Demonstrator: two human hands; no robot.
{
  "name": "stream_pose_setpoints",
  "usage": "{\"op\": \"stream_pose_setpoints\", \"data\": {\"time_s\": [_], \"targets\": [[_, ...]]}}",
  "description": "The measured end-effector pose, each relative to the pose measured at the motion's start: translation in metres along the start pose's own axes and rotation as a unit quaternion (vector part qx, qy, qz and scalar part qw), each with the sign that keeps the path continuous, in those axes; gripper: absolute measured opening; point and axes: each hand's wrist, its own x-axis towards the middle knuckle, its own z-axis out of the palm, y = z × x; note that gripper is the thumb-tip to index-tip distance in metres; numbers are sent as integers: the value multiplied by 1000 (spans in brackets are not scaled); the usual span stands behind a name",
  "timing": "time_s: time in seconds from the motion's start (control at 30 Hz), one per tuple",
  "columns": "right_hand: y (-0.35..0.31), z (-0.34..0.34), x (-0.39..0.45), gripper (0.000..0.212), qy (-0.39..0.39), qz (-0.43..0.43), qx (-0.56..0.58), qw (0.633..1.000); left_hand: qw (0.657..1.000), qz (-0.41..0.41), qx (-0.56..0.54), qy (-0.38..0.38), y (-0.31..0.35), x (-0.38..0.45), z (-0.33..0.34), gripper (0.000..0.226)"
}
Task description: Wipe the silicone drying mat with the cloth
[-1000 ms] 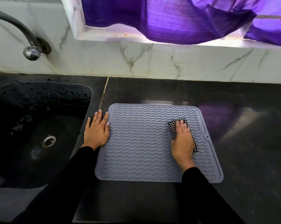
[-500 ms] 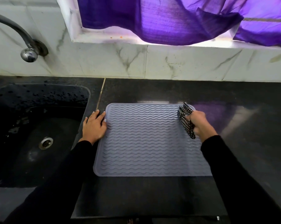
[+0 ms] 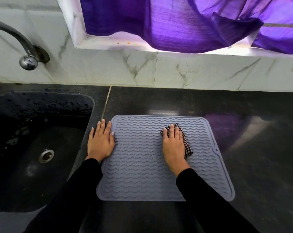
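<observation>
My right hand (image 3: 173, 145) presses the cloth (image 3: 187, 145) flat on the mat (image 3: 139, 165), fingers straight; my left hand (image 3: 100, 142) lies flat across its left edge.

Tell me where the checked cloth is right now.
The black-and-white checked cloth lies on the grey silicone mat's right half, flat under the right hand.

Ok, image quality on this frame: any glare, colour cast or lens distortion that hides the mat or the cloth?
Head view: backlight through the purple curtain blows out the sill and throws a violet sheen on the countertop; wide-angle bending curves the wall tiles; the mat, cloth and both hands, left hand and right hand, stay sharp and evenly lit.
</observation>
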Motion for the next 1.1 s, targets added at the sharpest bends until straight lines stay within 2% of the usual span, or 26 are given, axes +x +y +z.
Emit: {"op": "stream_pose_setpoints", "data": {"time_s": [0.1, 0.17, 0.2, 0.23, 0.3, 0.33, 0.37, 0.43, 0.5, 0.57, 0.63, 0.67, 0.83, 0.93, 0.97, 1.0, 1.03, 1.07, 1.1], "targets": [[12, -4, 1, 62, 7, -33, 47, 998, 1000, 2, -10, 6, 0, -1, -1, 66], [29, -12, 7, 64, 27, -22, 164, 986, 1000, 2, -14, 9, 0, -1, 0, 60], [39, -19, 14, 60, 18, 13, 261, 965, 1000, 1, -17, 9, -1, -1, 0, 55], [51, -27, 21, 53, -5, 73, 391, 917, 1000, 1, -20, 9, -1, -1, 1, 53], [67, -42, 31, 39, -14, 191, 646, 739, 1000, 3, -25, 14, -1, -1, 1, 52], [70, -43, 34, 34, 10, 227, 690, 687, 1000, 3, -27, 15, -1, -1, 1, 52], [68, -44, 37, 30, 46, 241, 667, 704, 999, 3, -29, 16, -2, 0, 2, 52], [49, -43, 36, 29, 119, 200, 518, 823, 999, 4, -32, 20, -2, -1, 1, 52], [24, -36, 29, 35, 102, 122, 381, 911, 999, 5, -34, 19, -2, -1, 1, 52], [2, -22, 22, 44, 55, 75, 250, 964, 999, 6, -33, 18, -3, -1, 0, 52], [-6, -10, 19, 60, 46, 66, 183, 980, 999, 5, -31, 19, -2, -1, 1, 52], [-5, -9, 21, 62, 53, 74, 179, 980, 999, 3, -31, 20, -2, 0, 1, 52], [9, -10, 28, 55, 75, 54, 180, 979, 999, -1, -23, 24, -1, 1, 5, 52], [17, -16, 29, 50, 74, 84, 191, 975, 999, -2, -23, 24, -1, 0, 5, 52], [21, -20, 31, 47, 78, 99, 229, 965, 999, -1, -25, 24, -1, 1, 4, 52], [26, -22, 34, 43, 76, 117, 305, 942, 999, 0, -25, 23, -1, 0, 4, 52], [32, -29, 37, 39, 61, 148, 435, 886, 999, 1, -25, 21, -1, 0, 3, 52], [36, -39, 40, 40, 25, 174, 599, 781, 999, 0, -26, 19, -1, 0, 2, 52], [38, -47, 42, 45, -7, 207, 742, 637, 1000, 0, -27, 17, -1, 0, 1, 52]]}}
